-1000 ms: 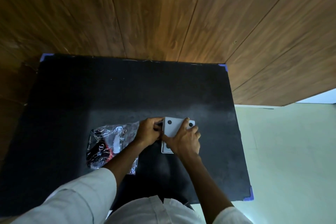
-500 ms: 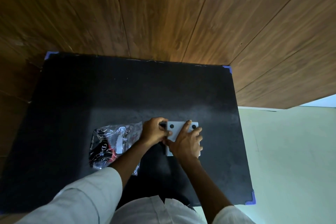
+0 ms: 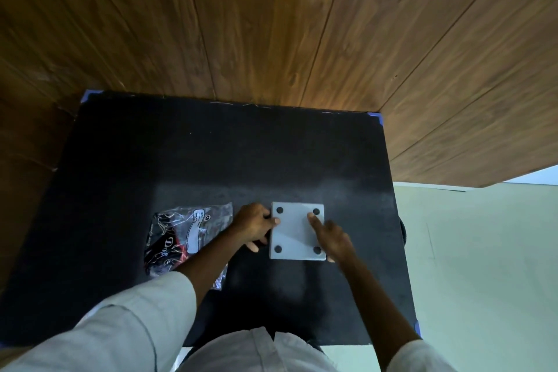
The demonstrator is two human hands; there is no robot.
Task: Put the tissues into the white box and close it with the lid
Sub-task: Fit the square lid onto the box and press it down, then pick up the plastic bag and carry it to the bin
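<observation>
The white box lies on the black mat with a flat white face up, a black dot near each of its corners. No tissues show, and I cannot tell whether this face is the lid. My left hand grips the box's left edge, thumb on top. My right hand holds the right edge, its index finger stretched across the top face. A crumpled clear plastic tissue packet with black and red print lies to the left, partly under my left forearm.
The black mat has blue tape at its corners and sits against a wooden wall. Pale green floor lies to the right, beyond the mat's right edge.
My right hand has slid off the top of the box to its right edge, uncovering the white face and all its dots. My left hand stays at the left edge.
</observation>
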